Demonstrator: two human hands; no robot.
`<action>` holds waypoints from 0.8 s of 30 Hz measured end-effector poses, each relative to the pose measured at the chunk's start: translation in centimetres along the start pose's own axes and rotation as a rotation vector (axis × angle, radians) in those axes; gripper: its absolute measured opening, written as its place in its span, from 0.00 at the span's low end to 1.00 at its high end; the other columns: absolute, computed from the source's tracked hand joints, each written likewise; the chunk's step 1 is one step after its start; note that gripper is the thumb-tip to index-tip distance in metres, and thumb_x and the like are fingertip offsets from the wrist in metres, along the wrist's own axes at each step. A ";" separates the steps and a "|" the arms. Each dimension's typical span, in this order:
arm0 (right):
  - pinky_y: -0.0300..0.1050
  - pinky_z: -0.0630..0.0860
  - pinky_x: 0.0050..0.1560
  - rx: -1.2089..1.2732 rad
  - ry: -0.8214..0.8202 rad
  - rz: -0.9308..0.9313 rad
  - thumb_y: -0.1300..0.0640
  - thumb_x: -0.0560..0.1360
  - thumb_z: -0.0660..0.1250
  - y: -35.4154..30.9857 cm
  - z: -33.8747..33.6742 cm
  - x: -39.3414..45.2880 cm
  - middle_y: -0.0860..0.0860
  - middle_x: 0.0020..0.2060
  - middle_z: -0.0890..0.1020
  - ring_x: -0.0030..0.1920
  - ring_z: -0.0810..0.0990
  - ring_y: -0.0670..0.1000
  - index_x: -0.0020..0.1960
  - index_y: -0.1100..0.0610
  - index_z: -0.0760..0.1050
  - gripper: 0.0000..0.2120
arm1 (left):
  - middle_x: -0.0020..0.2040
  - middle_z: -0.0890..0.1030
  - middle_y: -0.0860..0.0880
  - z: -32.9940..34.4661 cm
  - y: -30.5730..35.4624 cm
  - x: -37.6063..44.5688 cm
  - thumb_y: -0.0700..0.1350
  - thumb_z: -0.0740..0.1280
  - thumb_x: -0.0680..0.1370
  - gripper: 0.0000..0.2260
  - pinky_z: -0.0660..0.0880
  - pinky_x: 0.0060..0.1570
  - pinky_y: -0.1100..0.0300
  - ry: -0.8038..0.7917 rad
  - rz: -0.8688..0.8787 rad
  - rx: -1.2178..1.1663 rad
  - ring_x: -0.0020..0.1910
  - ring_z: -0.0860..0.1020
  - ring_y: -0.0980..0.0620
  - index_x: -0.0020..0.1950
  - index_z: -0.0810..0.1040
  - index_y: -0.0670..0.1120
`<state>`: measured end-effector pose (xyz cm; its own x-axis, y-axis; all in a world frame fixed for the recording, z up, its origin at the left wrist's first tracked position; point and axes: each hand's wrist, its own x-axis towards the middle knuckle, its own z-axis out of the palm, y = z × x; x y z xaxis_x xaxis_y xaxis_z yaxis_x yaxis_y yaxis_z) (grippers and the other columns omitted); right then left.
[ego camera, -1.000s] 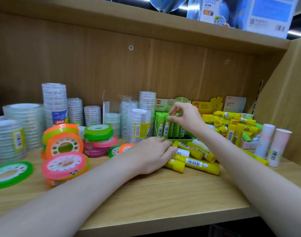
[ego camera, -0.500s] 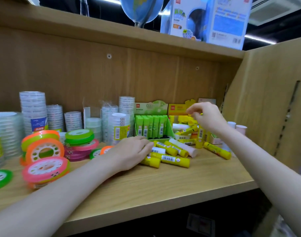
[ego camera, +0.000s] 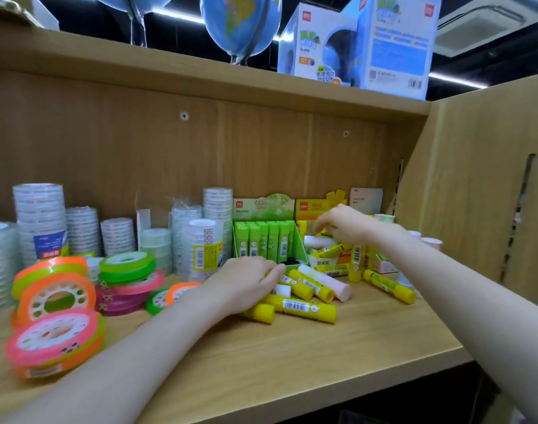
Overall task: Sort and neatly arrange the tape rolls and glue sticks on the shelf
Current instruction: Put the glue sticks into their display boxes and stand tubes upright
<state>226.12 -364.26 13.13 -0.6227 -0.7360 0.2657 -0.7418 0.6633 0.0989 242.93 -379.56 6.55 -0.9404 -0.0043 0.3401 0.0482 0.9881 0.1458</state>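
Observation:
My left hand [ego camera: 246, 283] lies on a heap of loose yellow glue sticks [ego camera: 301, 306] at mid shelf, its fingers curled over a few of them. My right hand [ego camera: 344, 224] reaches down into the yellow glue stick box [ego camera: 313, 206], fingertips bunched in a pinch on a yellow stick there. A green display box [ego camera: 264, 243] holds upright green glue sticks between the two hands. A pink and white stick [ego camera: 326, 281] lies in the heap. Clear tape stacks [ego camera: 41, 215] stand at the back left, and coloured tape rolls [ego camera: 53, 298] lie in front of them.
Another yellow stick [ego camera: 390, 286] lies to the right under my right forearm. A wrapped clear tape tower [ego camera: 202, 246] stands just left of the green box. The wooden shelf board [ego camera: 292, 362] ends at the side panel [ego camera: 476, 179]. Above, a globe [ego camera: 240, 22] and blue boxes [ego camera: 384, 41] stand.
My right hand moved from the green box rightward to the yellow box and has dipped down into it. My left hand stayed on the loose yellow sticks. The view shifted right.

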 end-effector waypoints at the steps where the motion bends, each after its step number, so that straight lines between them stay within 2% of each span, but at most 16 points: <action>1: 0.55 0.66 0.63 -0.049 -0.070 0.013 0.66 0.78 0.53 -0.1 0.3 0.7 0.52 0.59 0.77 0.64 0.65 0.57 0.62 0.48 0.74 0.21 | 0.45 0.78 0.44 -0.1 -0.3 -0.1 0.52 0.49 0.82 0.20 0.70 0.49 0.53 -0.014 0.011 -0.029 0.47 0.74 0.46 0.42 0.72 0.42; 4: 0.57 0.61 0.63 -0.211 -0.214 0.034 0.62 0.79 0.52 -0.5 0.8 2.4 0.56 0.63 0.72 0.69 0.56 0.59 0.69 0.46 0.67 0.21 | 0.49 0.78 0.45 -0.2 -0.7 -0.2 0.53 0.50 0.82 0.20 0.71 0.52 0.51 -0.051 0.029 -0.048 0.50 0.75 0.46 0.45 0.74 0.42; 7: 0.55 0.64 0.60 -0.247 -0.239 -0.003 0.65 0.77 0.53 -0.6 0.4 2.9 0.56 0.60 0.73 0.63 0.61 0.58 0.67 0.46 0.69 0.24 | 0.58 0.78 0.48 -0.1 -0.5 0.0 0.52 0.52 0.82 0.18 0.69 0.58 0.52 -0.052 0.022 -0.012 0.58 0.73 0.48 0.55 0.77 0.45; 11: 0.57 0.69 0.61 -0.210 -0.253 -0.052 0.71 0.72 0.54 -0.1 -0.3 2.8 0.51 0.62 0.72 0.58 0.62 0.52 0.63 0.48 0.73 0.27 | 0.58 0.79 0.50 0.3 -0.6 0.0 0.52 0.51 0.81 0.18 0.68 0.60 0.51 0.023 0.002 0.076 0.59 0.74 0.49 0.58 0.78 0.48; 14: 0.57 0.66 0.65 -0.242 -0.312 -0.063 0.70 0.73 0.54 0.1 -0.8 2.8 0.48 0.64 0.69 0.63 0.64 0.54 0.63 0.45 0.72 0.28 | 0.60 0.78 0.51 0.4 -0.6 0.0 0.52 0.51 0.81 0.17 0.67 0.60 0.51 0.018 -0.015 0.078 0.60 0.74 0.49 0.60 0.77 0.51; 16: 0.55 0.68 0.63 -0.241 -0.336 -0.062 0.69 0.73 0.54 -0.1 -1.2 2.6 0.48 0.60 0.71 0.63 0.68 0.55 0.62 0.44 0.73 0.27 | 0.60 0.78 0.50 0.3 -0.5 0.0 0.52 0.51 0.82 0.17 0.67 0.60 0.50 0.006 -0.020 0.060 0.60 0.73 0.49 0.61 0.76 0.50; 20: 0.52 0.72 0.60 -0.146 -0.311 -0.071 0.68 0.73 0.58 -0.2 -1.6 2.2 0.49 0.58 0.73 0.59 0.73 0.54 0.54 0.47 0.75 0.19 | 0.60 0.77 0.50 0.3 -0.4 -0.2 0.52 0.50 0.82 0.18 0.66 0.60 0.49 -0.010 -0.029 0.054 0.60 0.73 0.49 0.60 0.76 0.49; 24: 0.42 0.67 0.52 0.009 -0.156 -0.137 0.64 0.73 0.65 0.0 -1.9 1.6 0.49 0.50 0.73 0.54 0.72 0.50 0.46 0.51 0.74 0.09 | 0.61 0.77 0.49 0.2 -0.3 -0.2 0.52 0.50 0.82 0.18 0.66 0.60 0.49 -0.014 -0.038 0.058 0.61 0.73 0.49 0.60 0.76 0.49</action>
<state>225.62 -365.15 15.37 -0.5464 -0.8317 0.0983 -0.8239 0.5549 0.1154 243.02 -379.84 6.26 -0.9458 -0.0401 0.3223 -0.0066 0.9945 0.1045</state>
